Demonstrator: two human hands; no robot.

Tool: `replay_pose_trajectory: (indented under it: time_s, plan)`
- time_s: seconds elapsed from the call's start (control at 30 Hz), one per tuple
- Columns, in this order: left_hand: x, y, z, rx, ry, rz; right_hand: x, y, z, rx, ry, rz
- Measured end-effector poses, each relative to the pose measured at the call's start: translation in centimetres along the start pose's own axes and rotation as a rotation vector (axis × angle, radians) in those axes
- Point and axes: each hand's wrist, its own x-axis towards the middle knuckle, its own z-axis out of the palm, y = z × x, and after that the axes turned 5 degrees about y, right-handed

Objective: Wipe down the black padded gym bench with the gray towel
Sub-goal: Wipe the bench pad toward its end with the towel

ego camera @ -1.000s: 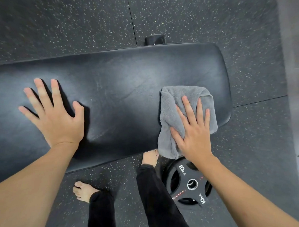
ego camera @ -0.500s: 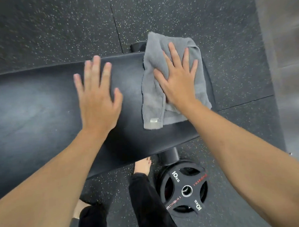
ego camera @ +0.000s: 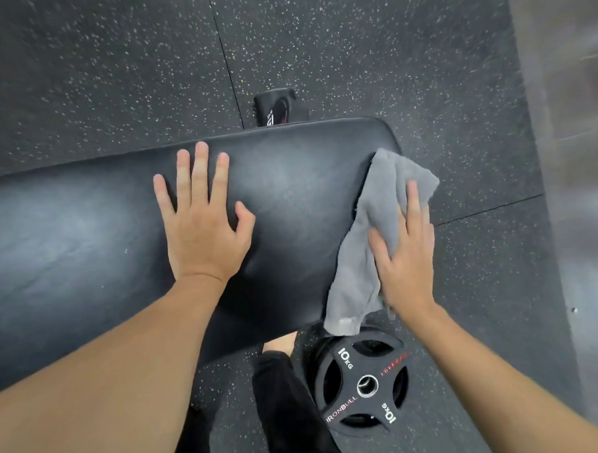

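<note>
- The black padded gym bench worktop (ego camera: 85, 235) runs left to right over speckled rubber flooring (ego camera: 95, 64).
- The left hand (ego camera: 201, 227) lies flat on it, fingers (ego camera: 199, 169) spread, grasping nothing.
- The right hand (ego camera: 403, 252) presses the crumpled gray towel (ego camera: 360, 258) against the worktop's right end (cloth draping past the near edge), fingers extended flat, not clenched.
- A black 10 kg weight plate (ego camera: 362, 384) lies on the floor below.

Left hand (ego camera: 202, 230) lying flat on bench (ego camera: 85, 235); right hand (ego camera: 403, 252) pressing towel (ego camera: 375, 202) over bench's right end; plate (ego camera: 364, 382) lying on floor (ego camera: 112, 63) below.
</note>
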Motion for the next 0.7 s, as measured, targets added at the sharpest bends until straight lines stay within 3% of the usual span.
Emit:
replay_pose_trajectory:
  time_s: [0.3, 0.57, 0.7]
  plan:
    - [0.2, 0.2, -0.1, -0.028, 0.014, -0.012, -3.8, -0.8, 2.0, -0.168, -0.09, -0.169]
    - [0.2, 0.1, -0.1, -0.011, 0.0, -0.009, 10.5, -8.5, 4.9, -0.205, -0.031, -0.3]
    - [0.3, -0.1, -0.1, 0.005, -0.024, 0.003, 15.1, -12.2, 5.8, -0.111, -0.103, -0.272]
